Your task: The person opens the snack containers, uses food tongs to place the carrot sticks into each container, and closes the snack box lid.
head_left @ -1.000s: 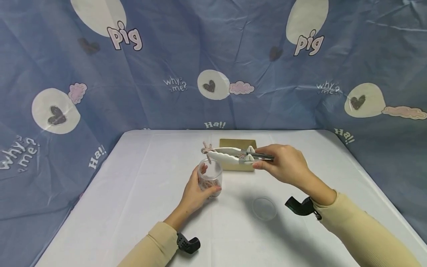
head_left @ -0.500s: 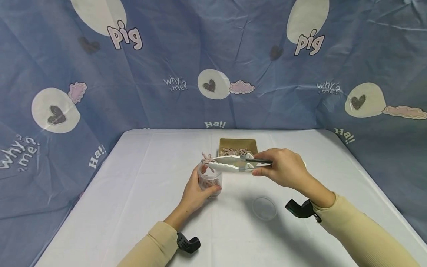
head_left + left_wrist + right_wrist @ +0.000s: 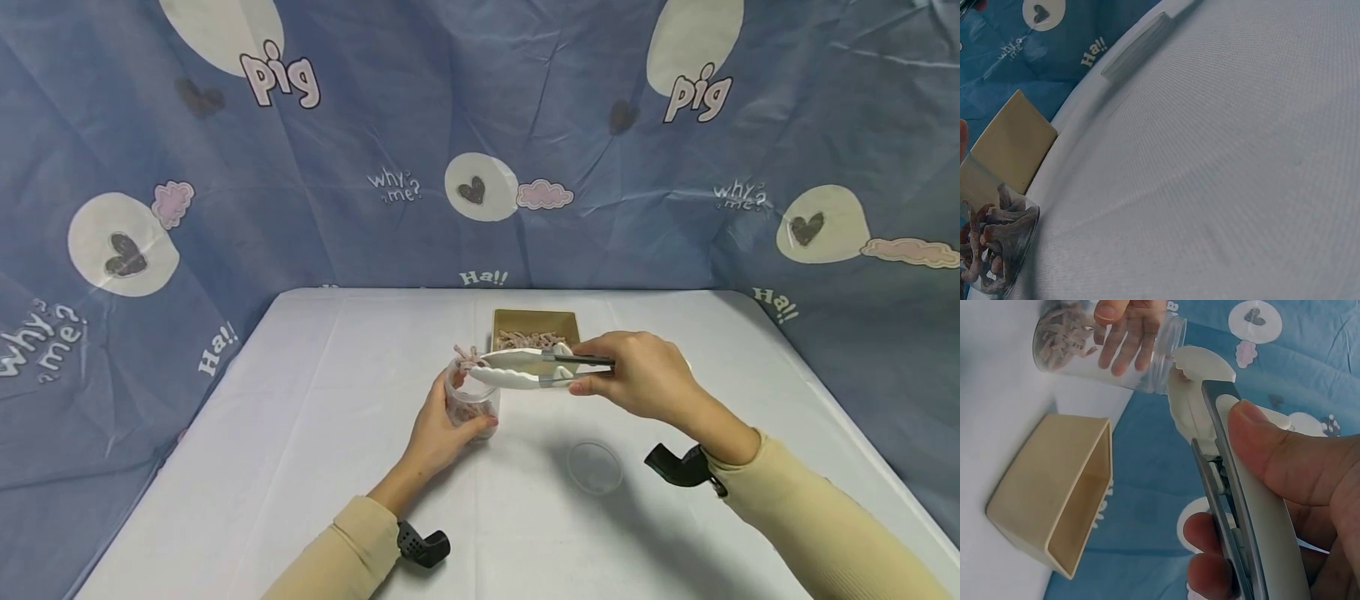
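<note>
My left hand point(image 3: 437, 437) grips a clear jar point(image 3: 482, 402) around its side and keeps it upright. Brownish-pink dried strips point(image 3: 1004, 240) lie in its bottom. In my right hand point(image 3: 643, 377) is a pair of tongs point(image 3: 510, 379) with white scalloped heads, its handles squeezed between thumb and fingers. A small bunch of strips point(image 3: 467, 358) sits between the tongs' tips, right at the jar's mouth. The right wrist view shows the white heads at the jar's rim point(image 3: 1169, 353), hiding most of that bunch.
Behind the tongs stands a tan rectangular box point(image 3: 536, 320) with more strips inside. A clear round lid point(image 3: 595, 468) lies flat on the white table point(image 3: 360, 358), below the box and right of the jar. A blue printed cloth point(image 3: 405, 242) hangs behind.
The tongs and their bunch of strips have come down to the jar's mouth, bringing the strips in the box into sight. My left hand and the jar have stayed in place.
</note>
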{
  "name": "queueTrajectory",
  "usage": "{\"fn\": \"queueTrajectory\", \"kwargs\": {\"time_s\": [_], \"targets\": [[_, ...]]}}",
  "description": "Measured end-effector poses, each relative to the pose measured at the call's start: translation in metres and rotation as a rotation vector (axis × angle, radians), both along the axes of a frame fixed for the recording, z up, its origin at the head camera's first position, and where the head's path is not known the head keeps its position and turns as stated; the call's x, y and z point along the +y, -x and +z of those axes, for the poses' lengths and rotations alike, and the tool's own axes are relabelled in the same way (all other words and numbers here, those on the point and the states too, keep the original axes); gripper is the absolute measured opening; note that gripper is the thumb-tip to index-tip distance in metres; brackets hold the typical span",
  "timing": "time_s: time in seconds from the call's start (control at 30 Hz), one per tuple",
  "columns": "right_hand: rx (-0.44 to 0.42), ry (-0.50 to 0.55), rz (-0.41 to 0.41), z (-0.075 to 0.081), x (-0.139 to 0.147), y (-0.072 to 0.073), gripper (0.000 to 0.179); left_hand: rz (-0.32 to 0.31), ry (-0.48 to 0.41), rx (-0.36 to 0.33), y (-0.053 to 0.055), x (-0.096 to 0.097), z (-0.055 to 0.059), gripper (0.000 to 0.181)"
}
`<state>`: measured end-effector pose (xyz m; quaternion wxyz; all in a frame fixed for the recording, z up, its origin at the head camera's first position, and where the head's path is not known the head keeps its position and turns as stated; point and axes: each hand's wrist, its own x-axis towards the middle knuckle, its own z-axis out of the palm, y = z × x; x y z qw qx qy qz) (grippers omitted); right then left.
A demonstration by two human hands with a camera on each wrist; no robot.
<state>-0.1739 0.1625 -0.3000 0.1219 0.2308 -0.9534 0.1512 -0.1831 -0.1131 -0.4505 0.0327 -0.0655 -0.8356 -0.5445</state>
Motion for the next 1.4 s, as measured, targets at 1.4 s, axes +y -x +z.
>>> {"fn": "queueTrajectory", "kwargs": {"time_s": [1.4], "targets": [[-0.441,-0.32,-0.199,0.007,0.006,0.089,0.046,-0.004,-0.022,0.035,0.0,-0.001,0.0,0.096]]}}
